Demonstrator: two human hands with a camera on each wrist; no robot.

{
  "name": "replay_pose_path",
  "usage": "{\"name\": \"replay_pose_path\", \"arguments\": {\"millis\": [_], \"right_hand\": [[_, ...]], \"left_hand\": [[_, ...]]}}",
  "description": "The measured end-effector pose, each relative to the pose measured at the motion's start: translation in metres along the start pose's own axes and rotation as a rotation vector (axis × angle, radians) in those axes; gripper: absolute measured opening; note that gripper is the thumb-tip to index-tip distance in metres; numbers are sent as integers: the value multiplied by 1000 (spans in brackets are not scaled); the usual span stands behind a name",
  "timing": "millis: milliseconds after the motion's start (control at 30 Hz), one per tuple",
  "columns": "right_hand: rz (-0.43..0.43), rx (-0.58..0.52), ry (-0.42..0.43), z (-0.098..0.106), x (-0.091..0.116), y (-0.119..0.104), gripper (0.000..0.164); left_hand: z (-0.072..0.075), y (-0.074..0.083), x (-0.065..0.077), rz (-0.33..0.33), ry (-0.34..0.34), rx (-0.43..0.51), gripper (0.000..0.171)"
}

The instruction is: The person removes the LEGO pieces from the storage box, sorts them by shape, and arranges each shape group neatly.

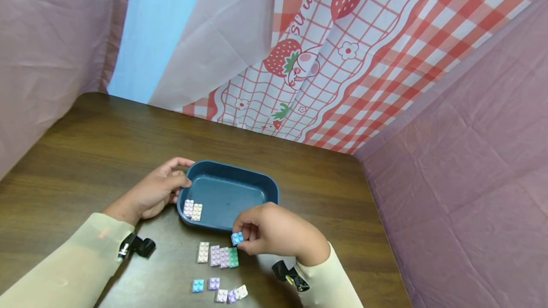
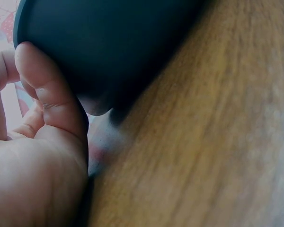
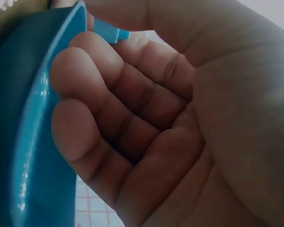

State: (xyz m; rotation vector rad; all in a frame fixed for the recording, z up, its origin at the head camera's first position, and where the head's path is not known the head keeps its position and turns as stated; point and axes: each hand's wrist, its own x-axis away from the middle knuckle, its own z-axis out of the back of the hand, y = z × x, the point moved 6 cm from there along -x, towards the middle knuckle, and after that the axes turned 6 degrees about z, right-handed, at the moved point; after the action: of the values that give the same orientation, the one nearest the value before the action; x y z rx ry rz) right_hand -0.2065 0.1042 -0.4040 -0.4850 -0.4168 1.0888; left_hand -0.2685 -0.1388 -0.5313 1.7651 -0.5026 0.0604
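Note:
A dark blue tray (image 1: 227, 194) stands on the table, with a white brick (image 1: 189, 208) and a cream brick (image 1: 196, 212) in its near left corner. My left hand (image 1: 159, 188) holds its left end; in the left wrist view the thumb (image 2: 45, 90) lies along the tray's wall (image 2: 109, 42). Just outside the near rim, my right hand (image 1: 274, 229) pinches a small blue toy brick (image 1: 237, 238) between thumb and fingertips. The right wrist view shows part of that brick (image 3: 106, 32) beyond the other fingers, which curl beside the tray wall (image 3: 42, 123).
In front of the tray lie a cream brick (image 1: 203, 252), lilac bricks (image 1: 215, 255) and a green brick (image 1: 233, 257) in a row. Nearer sit another blue brick (image 1: 198, 285), a purple brick (image 1: 214, 283) and several pale ones. Cloth curtains (image 1: 462, 156) border the table.

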Motion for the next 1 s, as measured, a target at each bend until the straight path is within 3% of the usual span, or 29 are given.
{"name": "replay_pose_path", "arguments": {"millis": [467,767,1000], "right_hand": [[-56,0,-16,-31,34,6,18],[-13,6,6,-41,51,9,19],[-63,10,-16,-45,58,11,20]], "left_hand": [[1,0,1,3,3,-4,55],[1,-1,0,-4,-3,-5,56],[0,-1,-1,-2,0,-5,54]]}}
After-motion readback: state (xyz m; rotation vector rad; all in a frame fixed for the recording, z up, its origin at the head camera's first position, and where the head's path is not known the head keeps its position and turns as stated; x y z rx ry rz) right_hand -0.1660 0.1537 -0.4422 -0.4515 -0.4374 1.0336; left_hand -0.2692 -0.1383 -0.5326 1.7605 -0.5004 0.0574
